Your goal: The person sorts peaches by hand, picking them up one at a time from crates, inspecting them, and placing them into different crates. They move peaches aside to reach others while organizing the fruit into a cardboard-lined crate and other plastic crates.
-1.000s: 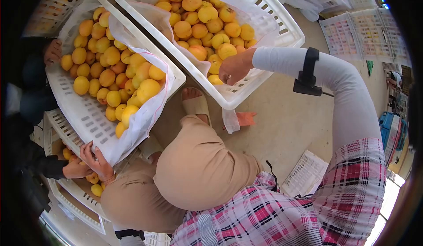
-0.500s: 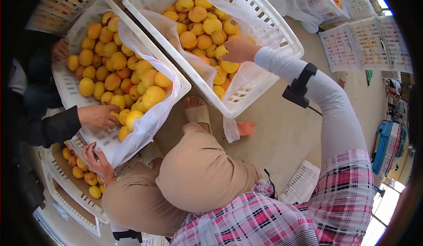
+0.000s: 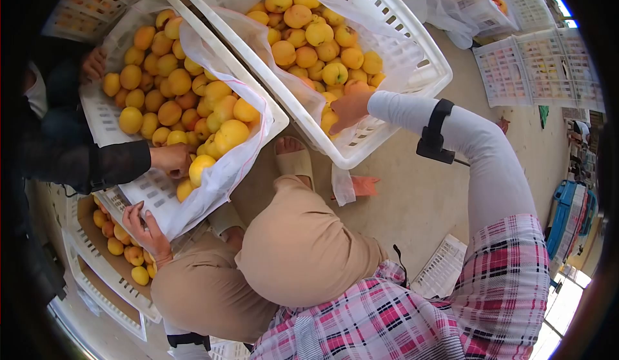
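**Crowded reach, bruising risk**

Beside the tan-trousered knee (image 3: pixel 309 244), left hand (image 3: pixel 149 236) with fingers loosely spread, holding no fruit, at the near edge of the left white crate (image 3: pixel 276 122). In that crate, apricots (image 3: pixel 169 111) heaped against a white liner (image 3: pixel 193 217), with a co-worker's hand (image 3: pixel 171 159) in among them. Possible trouble here: fruit rolling over the sagging liner if tugged or nudged. Farther off, right hand (image 3: pixel 351 110) bent down inside the near end of the right white crate (image 3: pixel 348 158), against more apricots (image 3: pixel 319 34); fingertips hidden, so cannot tell whether gripping one. Likely harm there: bruising, from squeezing hard or dropping onto the heap. Well apart beyond, stacked crates (image 3: pixel 538 70).
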`<state>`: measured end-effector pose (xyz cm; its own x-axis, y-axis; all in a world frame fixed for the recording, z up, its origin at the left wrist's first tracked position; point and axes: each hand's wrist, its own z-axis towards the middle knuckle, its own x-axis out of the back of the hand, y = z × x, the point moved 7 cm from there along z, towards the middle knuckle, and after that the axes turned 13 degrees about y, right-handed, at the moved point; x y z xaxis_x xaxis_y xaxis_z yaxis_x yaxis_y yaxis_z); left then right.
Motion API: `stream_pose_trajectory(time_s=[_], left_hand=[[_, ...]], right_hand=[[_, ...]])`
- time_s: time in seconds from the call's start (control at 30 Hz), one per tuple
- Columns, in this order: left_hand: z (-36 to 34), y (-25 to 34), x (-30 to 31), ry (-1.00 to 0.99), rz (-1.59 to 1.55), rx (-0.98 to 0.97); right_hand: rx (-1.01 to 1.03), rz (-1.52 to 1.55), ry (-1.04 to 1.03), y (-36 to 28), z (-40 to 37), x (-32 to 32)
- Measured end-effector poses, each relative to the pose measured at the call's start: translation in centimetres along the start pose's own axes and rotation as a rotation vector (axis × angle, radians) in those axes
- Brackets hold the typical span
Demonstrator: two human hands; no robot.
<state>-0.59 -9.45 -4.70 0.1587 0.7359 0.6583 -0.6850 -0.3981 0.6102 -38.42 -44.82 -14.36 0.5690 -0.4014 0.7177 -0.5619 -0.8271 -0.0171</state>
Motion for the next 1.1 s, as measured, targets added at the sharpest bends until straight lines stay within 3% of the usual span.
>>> stream_pose_trajectory(time_s=[0.07, 0.2, 0.3, 0.37, 0.47, 0.5, 0.57, 0.6, 0.7, 0.77, 0.9, 0.97, 1.03, 1.1], left_hand=[[0.0, 0.1, 0.1, -0.013, 0.000, -0.025], [0.0, 0.1, 0.0, -0.008, 0.006, 0.006], [-0.1, -0.1, 0.0, -0.018, 0.007, 0.001], [-0.1, -0.1, 0.0, -0.009, 0.013, 0.000], [0.0, 0.4, 0.1, -0.015, 0.024, -0.003], [0.0, 0.5, 0.1, -0.016, 0.023, -0.003], [0.0, 0.4, 0.1, -0.012, 0.019, 0.035], [0.1, 0.3, 0.0, -0.011, 0.021, 0.037], [-0.1, 0.6, 0.1, 0.006, 0.012, -0.006], [-0.1, 0.3, 0.1, 0.006, 0.003, 0.039], [-0.1, 0.6, 0.2, 0.008, 0.018, -0.006], [-0.1, 0.3, 0.0, 0.010, -0.015, 0.040], [0.0, 0.3, 0.0, 0.019, -0.024, 0.053], [-0.2, 0.5, 0.1, 0.019, -0.030, 0.068]], right_hand=[[0.053, 0.414, -0.098, -0.7, 0.2, -1.0], [0.045, 0.248, -0.302, 0.4, 0.0, -0.1], [-0.109, 0.422, -0.353, 1.6, 1.9, -1.5], [-0.420, 0.885, 0.048, 3.2, 3.5, -0.4], [-0.410, 1.000, 0.193, 1.4, 2.7, 1.9], [-0.412, 1.001, 0.193, 1.2, 3.1, 1.5], [-0.166, 0.708, 0.068, -0.4, 4.5, 0.4], [-0.164, 0.707, 0.067, -0.8, 4.2, 0.8], [-0.068, 0.869, 0.173, -2.5, 3.6, 1.7], [0.078, 0.960, 0.361, -3.3, 4.0, 1.6], [0.155, 0.906, 0.332, -3.7, 4.7, 0.7], [0.156, 0.725, 0.343, -4.2, 5.0, 0.8], [0.144, 0.954, 0.343, -4.2, 4.1, 2.1], [-0.103, 1.494, 0.207, -4.1, 2.7, 2.7]])
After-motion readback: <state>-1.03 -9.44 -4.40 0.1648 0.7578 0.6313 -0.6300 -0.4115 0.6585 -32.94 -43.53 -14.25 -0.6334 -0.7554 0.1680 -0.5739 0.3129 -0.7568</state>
